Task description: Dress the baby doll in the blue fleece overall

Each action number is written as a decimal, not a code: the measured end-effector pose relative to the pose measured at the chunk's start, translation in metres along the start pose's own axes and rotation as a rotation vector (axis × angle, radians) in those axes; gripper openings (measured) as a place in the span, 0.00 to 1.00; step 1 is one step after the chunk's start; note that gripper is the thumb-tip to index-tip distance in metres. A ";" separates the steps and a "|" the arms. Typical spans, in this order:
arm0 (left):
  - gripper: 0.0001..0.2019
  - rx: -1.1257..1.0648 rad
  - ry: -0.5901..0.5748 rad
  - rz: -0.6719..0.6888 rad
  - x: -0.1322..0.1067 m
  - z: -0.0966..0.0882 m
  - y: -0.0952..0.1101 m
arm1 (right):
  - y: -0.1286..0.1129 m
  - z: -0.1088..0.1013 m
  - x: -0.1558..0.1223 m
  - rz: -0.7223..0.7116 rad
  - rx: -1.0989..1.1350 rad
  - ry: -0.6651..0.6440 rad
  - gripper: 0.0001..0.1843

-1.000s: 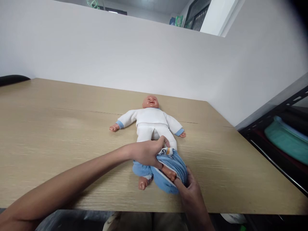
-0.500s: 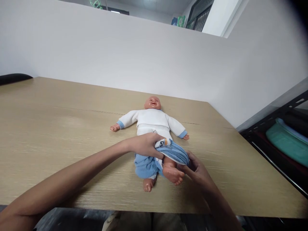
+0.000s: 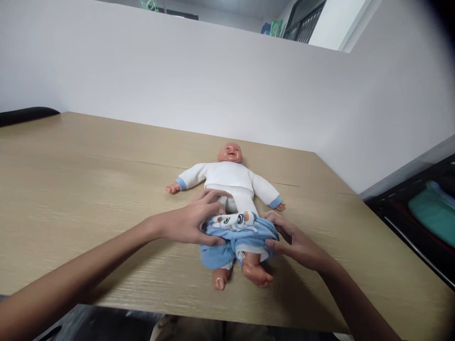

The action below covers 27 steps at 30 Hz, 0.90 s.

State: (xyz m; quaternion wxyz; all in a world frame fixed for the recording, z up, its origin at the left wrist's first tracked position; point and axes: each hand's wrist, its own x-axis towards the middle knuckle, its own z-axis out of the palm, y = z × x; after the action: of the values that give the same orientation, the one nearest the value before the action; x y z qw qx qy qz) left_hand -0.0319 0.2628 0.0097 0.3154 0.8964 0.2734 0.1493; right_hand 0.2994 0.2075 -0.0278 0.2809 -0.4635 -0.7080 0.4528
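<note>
A baby doll (image 3: 229,175) in a white long-sleeved top with blue cuffs lies on its back, its head away from me. Light-blue baby trousers (image 3: 245,232) with an animal-face print are bunched around its legs, below white cloth at the hips. Both feet stick out of the leg openings. At the trousers' left side, my left hand (image 3: 192,220) is spread, its thumb on the blue cloth and its fingers by the waistband. My right hand (image 3: 295,241) pinches the trousers' right side between thumb and fingers.
The doll lies on a wooden table (image 3: 106,189) whose near edge is just in front of me. A pale wall (image 3: 199,80) rises behind it. To the right stands a black rack (image 3: 394,203) with a teal item (image 3: 433,213). A black curved object (image 3: 28,113) shows at far left.
My left hand has moved from the foot's leg opening to the trousers' left side and spread. The trousers now sit higher on the right-hand leg, their printed front facing up. My right hand still grips them.
</note>
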 end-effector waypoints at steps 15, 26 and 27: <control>0.22 -0.610 0.454 -0.322 -0.004 0.050 -0.053 | 0.043 0.021 0.073 0.089 0.423 0.225 0.22; 0.21 -0.724 0.476 -0.425 -0.001 0.056 -0.061 | 0.041 0.043 0.074 0.128 0.600 0.299 0.22; 0.22 -0.735 0.502 -0.428 0.000 0.054 -0.063 | 0.042 0.042 0.075 0.105 0.608 0.293 0.21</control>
State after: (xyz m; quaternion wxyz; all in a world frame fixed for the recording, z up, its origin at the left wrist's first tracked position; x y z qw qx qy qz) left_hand -0.0327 0.2776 -0.0719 0.5584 0.5860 0.4483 0.3792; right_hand 0.2507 0.2666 -0.0858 0.4813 -0.4547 -0.4676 0.5856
